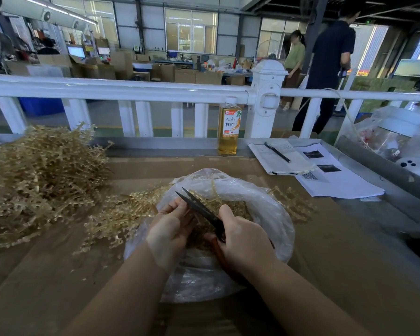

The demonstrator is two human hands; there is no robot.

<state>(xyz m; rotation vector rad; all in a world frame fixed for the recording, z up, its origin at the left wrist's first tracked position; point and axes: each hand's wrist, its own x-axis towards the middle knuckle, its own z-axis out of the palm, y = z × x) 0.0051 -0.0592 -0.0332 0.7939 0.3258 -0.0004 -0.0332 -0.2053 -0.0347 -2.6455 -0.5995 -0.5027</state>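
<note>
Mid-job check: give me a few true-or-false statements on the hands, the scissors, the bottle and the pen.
1. The right hand grips the scissors. True.
2. The left hand is idle and holds nothing. False: it holds a golden sprig at the blades, over the plastic bag.
3. The bottle stands upright by the white railing. True.
4. A big pile of sprigs lies to the left of the plastic bag. True.
5. The pen lies on the pile of sprigs. False: it lies on the notebook, to the right.
</note>
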